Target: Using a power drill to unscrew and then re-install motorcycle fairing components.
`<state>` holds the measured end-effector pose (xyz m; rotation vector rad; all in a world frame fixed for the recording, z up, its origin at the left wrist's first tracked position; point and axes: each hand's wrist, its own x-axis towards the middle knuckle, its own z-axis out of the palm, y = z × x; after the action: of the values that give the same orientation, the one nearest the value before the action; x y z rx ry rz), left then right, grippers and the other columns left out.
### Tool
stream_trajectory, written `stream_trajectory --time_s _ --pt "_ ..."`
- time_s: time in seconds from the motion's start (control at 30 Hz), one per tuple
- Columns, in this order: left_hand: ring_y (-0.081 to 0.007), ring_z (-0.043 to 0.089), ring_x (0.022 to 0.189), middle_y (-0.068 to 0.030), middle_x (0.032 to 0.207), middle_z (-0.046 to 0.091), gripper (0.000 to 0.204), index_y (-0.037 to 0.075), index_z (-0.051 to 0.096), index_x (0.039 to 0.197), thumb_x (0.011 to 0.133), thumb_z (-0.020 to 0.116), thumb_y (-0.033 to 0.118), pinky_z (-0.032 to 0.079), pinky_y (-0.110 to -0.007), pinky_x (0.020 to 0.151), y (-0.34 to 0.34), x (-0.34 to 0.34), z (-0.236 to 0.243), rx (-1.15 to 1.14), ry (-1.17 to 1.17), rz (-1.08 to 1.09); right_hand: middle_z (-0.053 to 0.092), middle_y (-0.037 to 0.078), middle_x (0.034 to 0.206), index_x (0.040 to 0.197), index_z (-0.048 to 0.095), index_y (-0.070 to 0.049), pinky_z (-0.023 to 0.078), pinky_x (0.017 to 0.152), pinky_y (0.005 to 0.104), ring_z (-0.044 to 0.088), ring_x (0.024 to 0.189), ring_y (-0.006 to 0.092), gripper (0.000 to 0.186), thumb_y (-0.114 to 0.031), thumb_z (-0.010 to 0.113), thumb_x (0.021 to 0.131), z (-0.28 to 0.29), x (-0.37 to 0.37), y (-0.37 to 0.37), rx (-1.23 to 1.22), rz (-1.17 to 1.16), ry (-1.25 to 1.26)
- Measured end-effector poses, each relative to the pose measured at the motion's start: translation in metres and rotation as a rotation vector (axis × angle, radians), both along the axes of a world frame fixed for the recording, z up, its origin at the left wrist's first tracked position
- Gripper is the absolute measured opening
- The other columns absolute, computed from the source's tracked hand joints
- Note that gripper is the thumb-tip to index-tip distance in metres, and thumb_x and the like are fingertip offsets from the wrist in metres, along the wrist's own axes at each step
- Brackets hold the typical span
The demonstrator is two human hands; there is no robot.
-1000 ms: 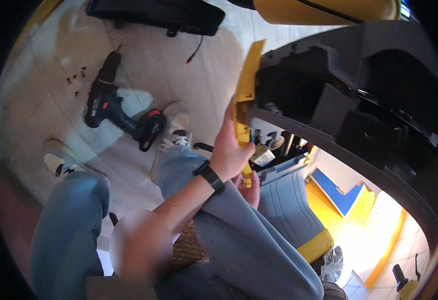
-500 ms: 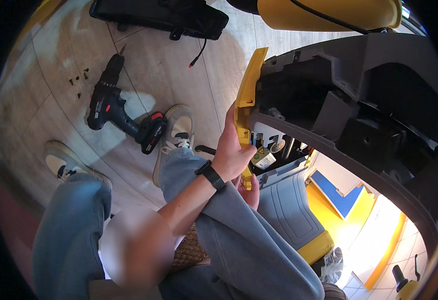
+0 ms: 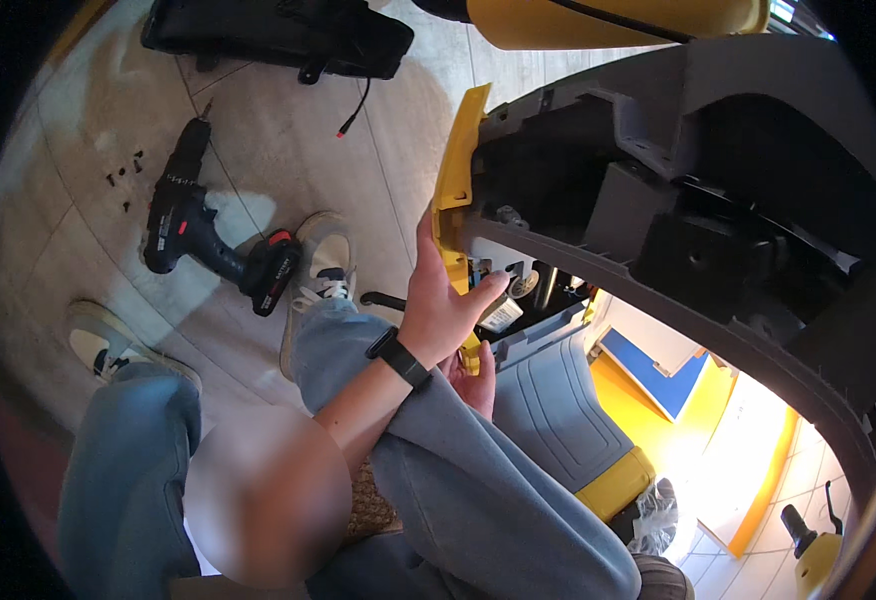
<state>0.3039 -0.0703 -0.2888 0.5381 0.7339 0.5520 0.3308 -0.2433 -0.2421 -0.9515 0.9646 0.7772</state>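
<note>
At the frame's centre, the left hand (image 3: pixel 434 318) was clamped on the yellow trim (image 3: pixel 456 172) beside the dark grey housing (image 3: pixel 620 212); the right hand (image 3: pixel 474 384) touched the trim's lower end, its grip unclear.

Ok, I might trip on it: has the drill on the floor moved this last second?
No: the drill keeps its place on the floor, against the small dark pieces beside it; the view itself shifted.
</note>
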Motion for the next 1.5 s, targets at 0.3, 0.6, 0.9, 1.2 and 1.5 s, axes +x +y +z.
stream_trajectory --time_s 0.3,0.6,0.9,1.2,1.5 --pt "-0.0297 0.051 0.120 -0.0186 0.132 0.046 0.085 0.005 0.015 0.142 0.080 0.073 0.017 0.041 -0.036 0.102 -0.006 0.004 -0.002 -0.023 0.088 0.037 0.064 0.009 0.091 0.098 0.061 0.000 0.047 0.068 0.0257 0.059 0.078 0.0142 0.025 -0.024 0.062 0.091 0.044 -0.005 0.038 -0.424 1.080 -0.209" --pt "-0.0276 0.058 0.111 -0.0169 0.122 0.055 0.078 0.006 0.021 0.139 0.080 0.072 0.011 0.048 -0.034 0.094 0.000 0.007 0.015 -0.254 0.065 0.074 0.064 0.013 0.083 0.131 0.052 -0.008 0.051 0.059 0.0312 0.064 0.069 0.0233 0.054 0.002 0.062 0.079 0.049 0.012 0.125 -0.985 1.888 -1.574" --pt "-0.0268 0.060 0.108 -0.0162 0.118 0.058 0.073 0.006 0.025 0.138 0.081 0.070 0.009 0.049 -0.035 0.092 -0.009 0.015 0.012 -0.162 0.140 0.117 0.067 0.015 0.090 0.138 0.045 -0.014 0.056 0.063 0.0396 0.068 0.073 0.0293 0.065 -0.003 0.065 0.077 0.061 0.009 0.142 -1.134 2.039 -1.460" --pt "-0.0321 0.058 0.106 -0.0179 0.117 0.056 0.066 0.003 0.025 0.138 0.085 0.063 0.009 0.047 -0.038 0.090 -0.005 0.022 0.020 -0.157 0.207 0.111 0.065 0.022 0.107 0.133 0.051 -0.006 0.051 0.079 0.0377 0.065 0.098 0.0354 0.053 -0.002 0.059 0.081 0.074 0.010 0.159 -1.122 2.073 -1.205" --pt "-0.0209 0.041 0.122 -0.0096 0.129 0.040 0.073 0.012 0.014 0.145 0.083 0.053 0.007 0.036 -0.036 0.103 0.002 -0.001 -0.005 -0.353 -0.264 0.088 0.051 0.004 0.064 0.120 0.055 -0.003 0.038 0.049 0.0234 0.046 0.054 0.0082 0.044 -0.002 0.067 0.078 0.056 -0.004 0.120 -1.070 1.603 -1.279"
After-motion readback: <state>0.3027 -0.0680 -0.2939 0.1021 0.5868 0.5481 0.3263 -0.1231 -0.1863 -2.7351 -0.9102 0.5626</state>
